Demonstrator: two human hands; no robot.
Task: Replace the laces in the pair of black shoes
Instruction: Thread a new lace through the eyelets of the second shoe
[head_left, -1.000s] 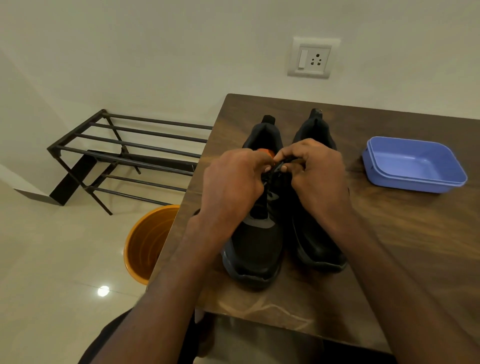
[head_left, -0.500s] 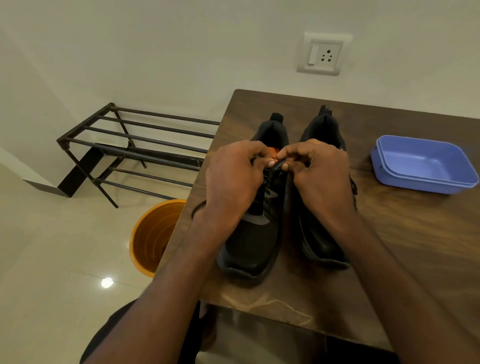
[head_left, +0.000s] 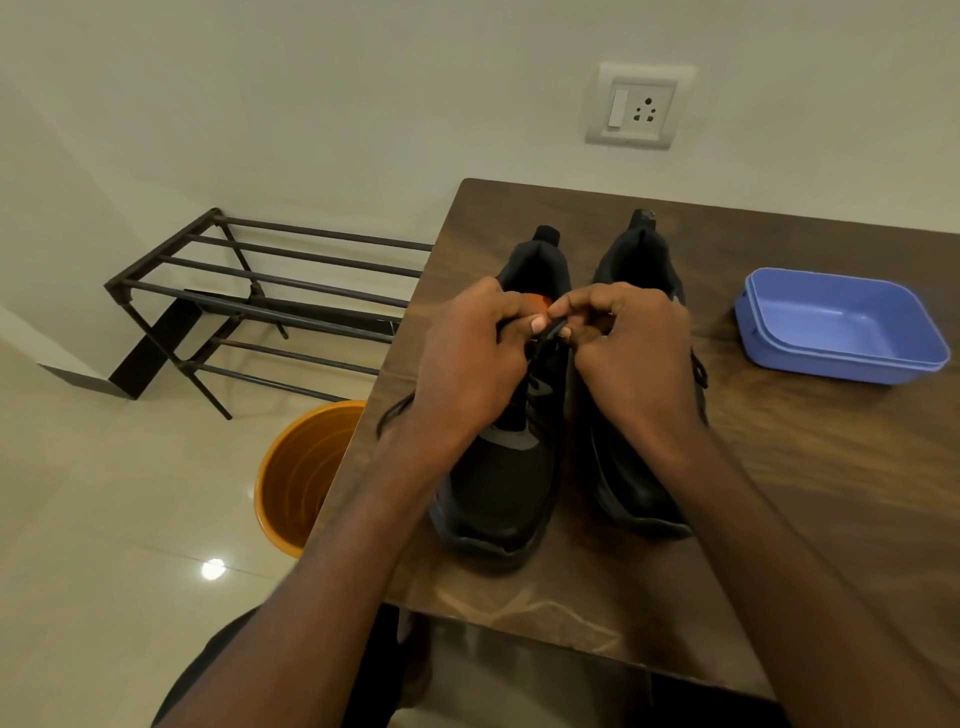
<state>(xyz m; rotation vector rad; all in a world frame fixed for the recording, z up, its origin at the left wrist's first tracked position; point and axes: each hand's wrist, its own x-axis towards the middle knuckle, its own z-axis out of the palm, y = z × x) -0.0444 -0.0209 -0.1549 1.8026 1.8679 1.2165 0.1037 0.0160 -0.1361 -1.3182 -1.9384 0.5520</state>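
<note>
I see little change; left hand (head_left: 470, 364) and right hand (head_left: 631, 358) stay pinched on the lace (head_left: 551, 330) atop the left shoe (head_left: 511, 415); unlacing is barely begun.

Two bare forearms, no sleeves, no watch or rings on left hand (head_left: 467, 364) or right hand (head_left: 631, 358); short nails; dark clothing low in view.

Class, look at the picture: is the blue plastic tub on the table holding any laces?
No. The blue tub sits open at the table's right side, and only its bare blue floor shows.
</note>
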